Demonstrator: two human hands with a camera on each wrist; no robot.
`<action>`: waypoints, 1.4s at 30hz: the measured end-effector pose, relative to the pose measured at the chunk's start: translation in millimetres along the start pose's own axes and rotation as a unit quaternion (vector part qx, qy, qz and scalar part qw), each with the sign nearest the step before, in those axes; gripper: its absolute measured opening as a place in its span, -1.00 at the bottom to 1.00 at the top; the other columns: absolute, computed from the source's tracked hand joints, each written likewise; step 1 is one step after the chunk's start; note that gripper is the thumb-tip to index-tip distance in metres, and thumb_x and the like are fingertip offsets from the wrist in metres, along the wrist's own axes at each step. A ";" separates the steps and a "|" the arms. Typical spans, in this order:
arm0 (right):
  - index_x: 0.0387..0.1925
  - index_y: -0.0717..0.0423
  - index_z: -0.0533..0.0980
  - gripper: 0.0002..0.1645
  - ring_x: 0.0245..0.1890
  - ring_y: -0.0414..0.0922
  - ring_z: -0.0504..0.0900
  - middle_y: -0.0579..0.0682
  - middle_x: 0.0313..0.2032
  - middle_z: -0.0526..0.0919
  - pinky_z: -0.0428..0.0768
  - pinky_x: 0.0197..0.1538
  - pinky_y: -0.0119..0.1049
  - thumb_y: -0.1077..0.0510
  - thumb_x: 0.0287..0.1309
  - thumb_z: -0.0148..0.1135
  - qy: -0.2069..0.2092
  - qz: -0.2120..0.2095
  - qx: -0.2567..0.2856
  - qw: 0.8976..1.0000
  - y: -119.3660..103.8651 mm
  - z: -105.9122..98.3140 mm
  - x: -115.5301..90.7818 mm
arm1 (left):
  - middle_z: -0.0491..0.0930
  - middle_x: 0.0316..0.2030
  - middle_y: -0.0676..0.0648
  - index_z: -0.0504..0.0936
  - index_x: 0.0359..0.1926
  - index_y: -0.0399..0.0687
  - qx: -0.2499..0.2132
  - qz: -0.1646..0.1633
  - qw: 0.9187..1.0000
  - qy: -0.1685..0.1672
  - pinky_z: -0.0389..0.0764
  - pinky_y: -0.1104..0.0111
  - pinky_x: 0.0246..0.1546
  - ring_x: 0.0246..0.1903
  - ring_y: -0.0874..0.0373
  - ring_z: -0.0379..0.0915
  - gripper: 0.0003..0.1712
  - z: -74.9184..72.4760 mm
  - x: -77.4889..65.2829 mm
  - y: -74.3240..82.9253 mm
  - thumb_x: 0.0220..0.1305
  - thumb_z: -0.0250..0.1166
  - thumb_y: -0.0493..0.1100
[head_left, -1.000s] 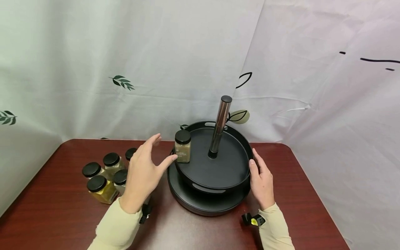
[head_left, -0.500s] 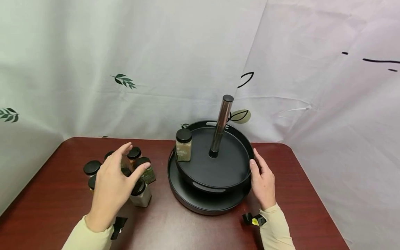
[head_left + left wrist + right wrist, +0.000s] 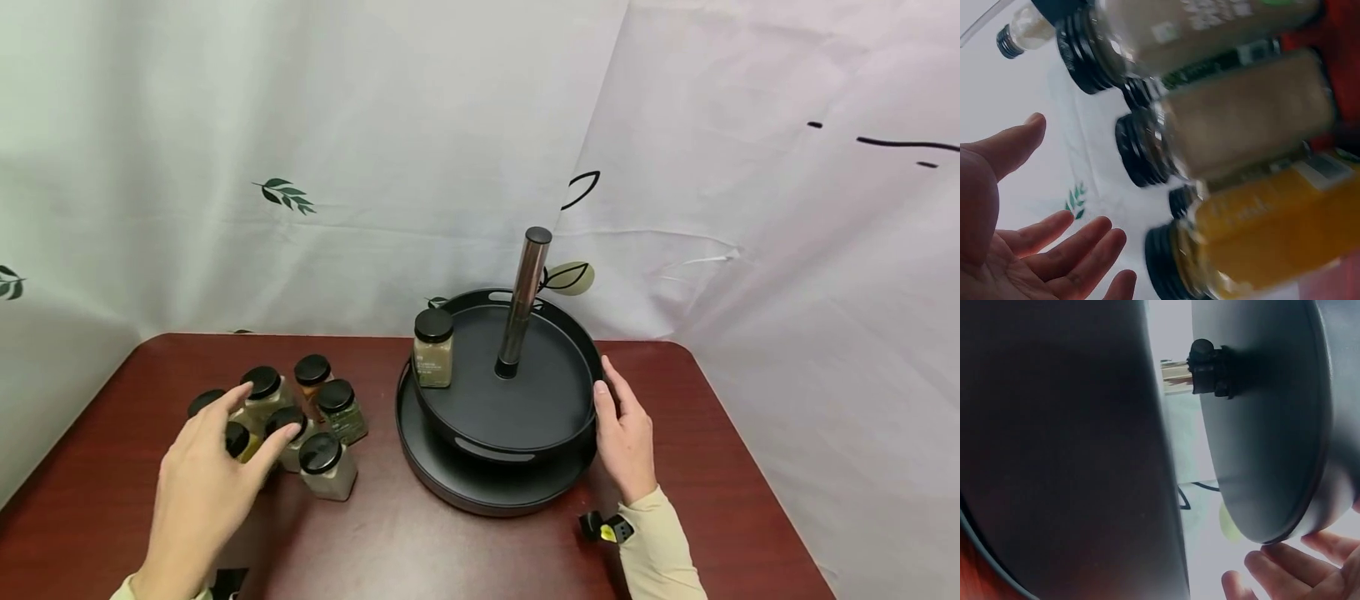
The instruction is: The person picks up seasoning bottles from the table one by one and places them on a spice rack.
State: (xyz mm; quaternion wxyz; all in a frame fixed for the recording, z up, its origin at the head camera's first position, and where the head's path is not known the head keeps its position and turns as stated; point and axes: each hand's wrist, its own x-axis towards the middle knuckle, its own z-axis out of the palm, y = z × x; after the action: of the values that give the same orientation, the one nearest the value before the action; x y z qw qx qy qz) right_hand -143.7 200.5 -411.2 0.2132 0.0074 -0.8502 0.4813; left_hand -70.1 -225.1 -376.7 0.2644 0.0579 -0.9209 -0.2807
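Observation:
My left hand (image 3: 210, 471) hovers at the group of spice jars, thumb and fingers spread apart and holding nothing. Nearest to it are a jar of yellow spice (image 3: 1279, 231) and a jar of pale powder (image 3: 291, 442), both black-lidded. My right hand (image 3: 626, 442) touches the right rim of a round black upper tray (image 3: 517, 417), its fingers fairly straight along the outer edge. In the right wrist view, fingertips (image 3: 1285, 562) meet that tray's lower edge. One jar of tan spice (image 3: 434, 358) stands upright on the tray's left side.
Below the upper tray sits a wider black lower tray (image 3: 480, 493), joined by a central post (image 3: 521, 308). Other jars, one of green herbs (image 3: 345, 417) and one greyish-white (image 3: 330, 475), stand on the red-brown table (image 3: 405, 550). A white patterned cloth (image 3: 420, 167) hangs behind.
My left hand has moved left and toward me, away from the jar on the upper tray to the jar group. My right hand keeps its place at the rim.

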 end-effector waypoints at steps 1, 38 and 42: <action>0.46 -0.09 0.35 -0.47 0.38 -0.14 0.37 -0.17 0.40 0.40 0.34 0.35 -0.03 0.00 0.54 -0.01 0.000 -0.002 -0.002 1.000 -0.1 0.5 0.0 | 0.51 0.16 -0.39 0.44 0.33 -0.28 0.004 -0.009 1.000 -0.005 0.37 -0.24 -0.03 0.12 -0.34 0.40 -0.15 -1.4 -2.1 -3.2 0.12 0.54 0.01; 0.41 0.02 0.41 -0.52 0.32 -0.15 0.43 -0.02 0.35 0.48 0.24 0.25 -0.64 0.11 0.57 -0.07 0.025 -0.053 -0.018 0.998 -0.2 -1.4 -3.9 | 0.45 0.13 -0.43 0.44 0.32 -0.26 0.008 -0.011 1.000 0.003 0.34 -0.17 -0.05 0.05 -0.33 0.39 0.03 8.6 -29.0 -64.8 -0.26 0.67 -0.27; 0.41 0.01 0.41 -0.52 0.32 -0.13 0.43 -0.05 0.35 0.47 0.25 0.25 -0.63 0.10 0.57 -0.07 0.023 -0.048 -0.024 0.998 -0.5 -1.9 -4.0 | 0.43 0.11 -0.44 0.43 0.33 -0.26 0.018 -0.027 0.999 0.002 0.36 -0.19 -0.09 0.03 -0.34 0.39 0.01 9.4 -29.4 -62.3 -0.23 0.67 -0.27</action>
State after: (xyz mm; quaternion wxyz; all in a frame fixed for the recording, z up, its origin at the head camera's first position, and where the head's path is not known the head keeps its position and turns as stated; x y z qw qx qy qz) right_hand -139.2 201.1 -411.5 0.2555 0.0327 -0.8550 0.4502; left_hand -52.6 -265.1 -430.8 0.2579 0.0881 -0.9232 -0.2710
